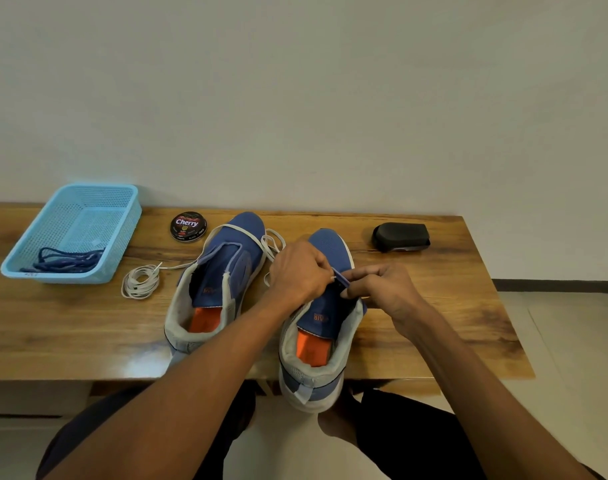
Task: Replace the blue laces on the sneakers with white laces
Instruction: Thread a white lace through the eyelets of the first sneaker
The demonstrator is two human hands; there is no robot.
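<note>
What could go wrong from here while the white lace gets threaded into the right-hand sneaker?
The right-hand sneaker overhangs the table edge at its heel; a hard tug could tip it off. The white lace loops loosely between both shoes, so pulling may snag or drag the left-hand sneaker.

- On the counter [434, 341], two sneakers stand side by side: left sneaker [223, 278], right sneaker [326, 327].
- Basket [122, 237] far left, laces [67, 261] inside.
- Coiled lace [141, 282] between basket and left sneaker.
- Tin [188, 226] behind; brush [401, 237] far right.
</note>
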